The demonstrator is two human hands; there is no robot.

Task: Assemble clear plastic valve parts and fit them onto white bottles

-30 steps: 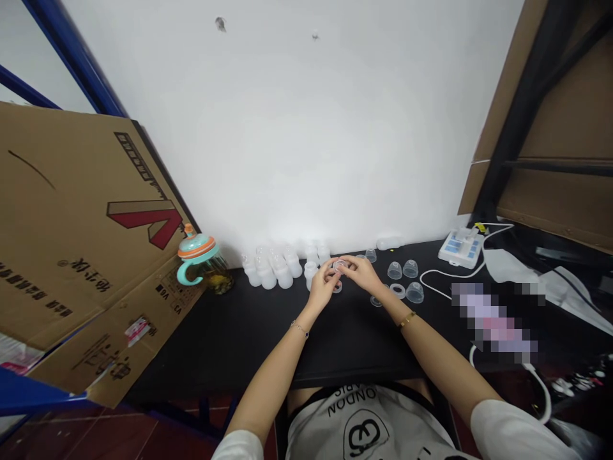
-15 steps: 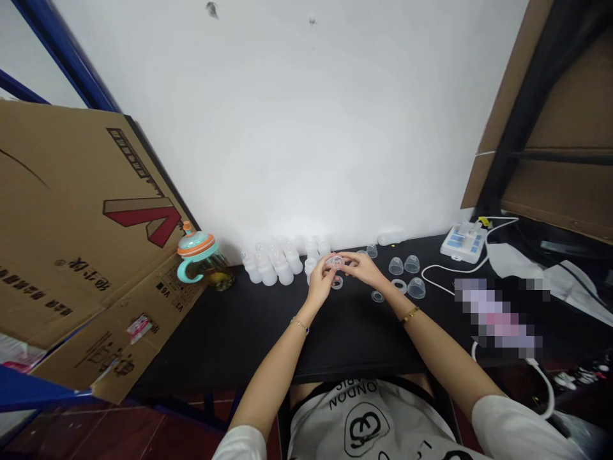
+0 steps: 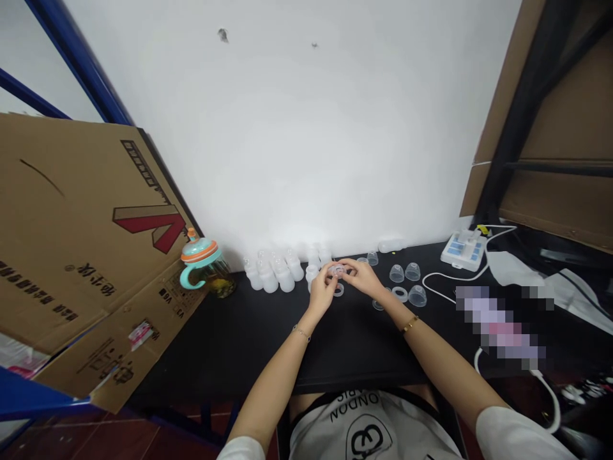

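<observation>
My left hand and my right hand meet over the black table, fingers pinched from both sides on a small clear bottle ring. Something translucent seems to sit in its middle, too small to make out. Just below the fingertips lies another pale ring on the table. Left of my hands, several white baby bottles stand in a group with clear tops. An open-necked bottle is close beside my left fingers. Clear dome caps and a ring lie right of my right hand.
A teapot-like jug with a turquoise handle stands by a large cardboard box at left. On the right are a white power strip, its cable, and a blurred-out object. A white wall rises behind the table.
The view has tilted slightly upward, so everything sits a bit lower. Both hands keep hold of the clear ring, which now looks tilted differently between the fingers.
</observation>
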